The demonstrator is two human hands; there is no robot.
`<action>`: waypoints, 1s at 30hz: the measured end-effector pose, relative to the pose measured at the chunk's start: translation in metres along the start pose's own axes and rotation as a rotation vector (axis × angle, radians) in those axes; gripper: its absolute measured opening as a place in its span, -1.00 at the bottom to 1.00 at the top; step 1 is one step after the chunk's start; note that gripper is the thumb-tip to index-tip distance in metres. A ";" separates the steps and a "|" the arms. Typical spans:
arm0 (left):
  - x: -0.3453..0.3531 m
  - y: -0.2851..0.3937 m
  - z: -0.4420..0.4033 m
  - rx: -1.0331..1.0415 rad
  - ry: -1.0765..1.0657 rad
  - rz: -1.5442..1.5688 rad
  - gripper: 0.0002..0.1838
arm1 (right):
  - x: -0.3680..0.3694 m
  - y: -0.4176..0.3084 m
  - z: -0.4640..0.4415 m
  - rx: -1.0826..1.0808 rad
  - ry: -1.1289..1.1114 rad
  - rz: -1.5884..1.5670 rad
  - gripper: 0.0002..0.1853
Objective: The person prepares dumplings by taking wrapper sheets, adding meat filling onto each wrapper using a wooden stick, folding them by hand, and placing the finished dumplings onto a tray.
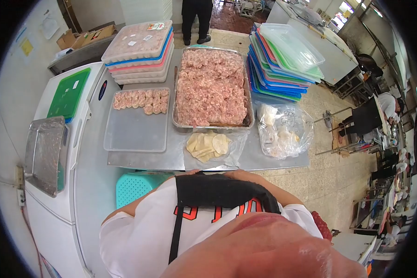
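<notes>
Close to my body, at the table's front edge, a small part of my left hand [189, 172] shows, its fingers hidden. My right hand [236, 174] is beside it, mostly covered by the black strap and shirt. Nearest to both lies a pile of thin round dough wrappers [208, 145] on a plastic sheet. Behind it, a large metal tray [174, 111] holds a mound of raw minced meat [211, 85]. To the left, a clear plastic tray [135, 132] carries rows of small filled dumplings [141, 100] along its far end.
Stacked, filled trays [139, 51] stand at the back left, and colored lids [282, 60] at the back right. A plastic bag [285, 132] with white contents lies at the right. A white freezer [85, 111] flanks the table; a turquoise stool [134, 187] is below. Another person [197, 18] stands beyond.
</notes>
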State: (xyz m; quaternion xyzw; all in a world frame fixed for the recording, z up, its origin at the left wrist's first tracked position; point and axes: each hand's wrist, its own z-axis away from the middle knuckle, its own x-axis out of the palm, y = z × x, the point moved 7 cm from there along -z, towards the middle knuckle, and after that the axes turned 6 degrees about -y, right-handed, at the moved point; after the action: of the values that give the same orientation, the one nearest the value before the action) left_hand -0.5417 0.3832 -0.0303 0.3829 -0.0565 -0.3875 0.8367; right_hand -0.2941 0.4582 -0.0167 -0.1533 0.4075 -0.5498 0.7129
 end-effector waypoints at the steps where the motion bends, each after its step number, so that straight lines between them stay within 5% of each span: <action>1: 0.001 0.002 -0.001 0.005 -0.001 -0.004 -0.38 | -0.002 -0.004 0.005 0.025 -0.010 0.010 -0.52; 12: 0.006 0.012 -0.005 0.025 -0.013 -0.032 -0.35 | 0.013 0.029 0.023 -0.187 0.172 -0.121 -0.54; 30: 0.013 0.124 -0.052 0.553 -0.121 -0.267 -0.22 | 0.023 0.053 0.162 0.260 0.203 -0.316 -0.57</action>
State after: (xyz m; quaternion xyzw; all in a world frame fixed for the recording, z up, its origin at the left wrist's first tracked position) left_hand -0.4369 0.4554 0.0157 0.5764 -0.1585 -0.4860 0.6375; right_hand -0.1363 0.4185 0.0391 -0.0662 0.3738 -0.7150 0.5871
